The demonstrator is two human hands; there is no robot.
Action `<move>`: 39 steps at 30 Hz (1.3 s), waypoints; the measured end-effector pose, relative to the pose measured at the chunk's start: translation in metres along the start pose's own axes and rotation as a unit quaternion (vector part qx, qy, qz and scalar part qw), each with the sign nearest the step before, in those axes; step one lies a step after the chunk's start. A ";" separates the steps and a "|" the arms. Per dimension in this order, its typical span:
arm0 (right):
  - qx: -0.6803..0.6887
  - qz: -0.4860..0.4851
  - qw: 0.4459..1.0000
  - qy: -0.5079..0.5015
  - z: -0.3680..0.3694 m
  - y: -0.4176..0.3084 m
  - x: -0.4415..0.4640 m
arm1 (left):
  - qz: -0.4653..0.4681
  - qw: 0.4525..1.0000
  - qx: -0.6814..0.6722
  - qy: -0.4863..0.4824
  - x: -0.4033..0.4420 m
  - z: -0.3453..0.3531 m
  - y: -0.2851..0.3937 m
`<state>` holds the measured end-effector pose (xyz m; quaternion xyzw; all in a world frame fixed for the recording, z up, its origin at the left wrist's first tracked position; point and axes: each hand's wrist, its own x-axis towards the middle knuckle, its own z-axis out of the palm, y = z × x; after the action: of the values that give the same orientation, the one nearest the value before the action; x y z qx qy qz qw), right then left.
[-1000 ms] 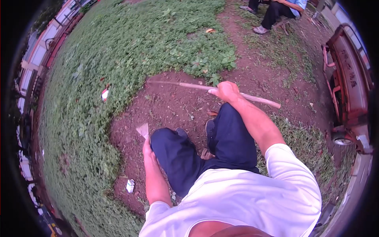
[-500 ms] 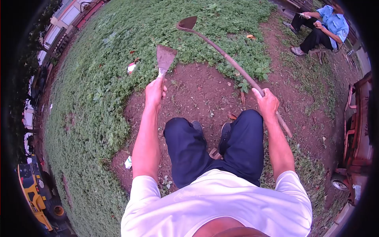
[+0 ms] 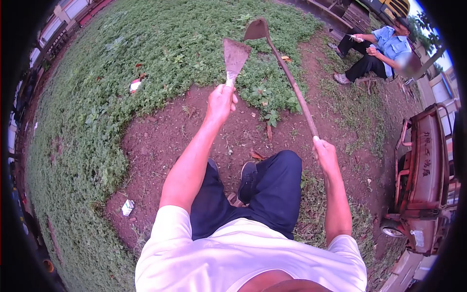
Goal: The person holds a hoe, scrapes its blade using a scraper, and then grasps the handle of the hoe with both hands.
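My left hand point(image 3: 222, 103) is closed around the handle of a flat scraper point(image 3: 235, 61), its wide, soil-stained blade pointing up and away from me. My right hand point(image 3: 325, 155) grips the lower part of a hoe's long wooden handle point(image 3: 294, 86). At the far end, the curved hoe blade point(image 3: 256, 30) is raised above the green plants. The scraper blade is just left of the hoe blade, with a small gap in view between them. I cannot tell how far apart they are in depth.
Bare soil point(image 3: 160, 141) surrounds my feet, bordered by low green plants point(image 3: 73, 146). A person in a blue shirt point(image 3: 393, 46) sits at the upper right. A rusty red cart point(image 3: 423, 170) stands at the right. A white-and-green packet point(image 3: 128, 208) lies on the soil.
My left hand has brought the scraper rightward, closer to the hoe blade. The hoe has turned steeper, and its handle end no longer shows below my right hand. The view has swung right.
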<state>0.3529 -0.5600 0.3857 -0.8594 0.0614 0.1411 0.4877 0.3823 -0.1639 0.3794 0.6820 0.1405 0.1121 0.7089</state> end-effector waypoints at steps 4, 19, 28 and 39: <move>0.067 0.043 0.996 -0.036 0.016 -0.021 -0.032 | -0.023 0.999 -0.025 0.012 0.012 0.017 -0.025; 0.100 0.139 0.981 -0.095 0.052 -0.048 -0.078 | 0.053 0.984 0.129 0.112 0.032 0.013 -0.043; 0.047 0.140 0.980 -0.131 0.064 -0.056 -0.104 | 0.037 0.980 0.139 0.141 0.030 0.010 -0.037; 0.069 0.153 0.976 -0.142 0.074 -0.042 -0.124 | 0.094 0.967 0.183 0.148 0.027 0.017 -0.041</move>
<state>0.2314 -0.4793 0.4220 -0.7754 0.1324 0.3299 0.5220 0.4125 -0.1721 0.3378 0.7863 0.1973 0.2504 0.5293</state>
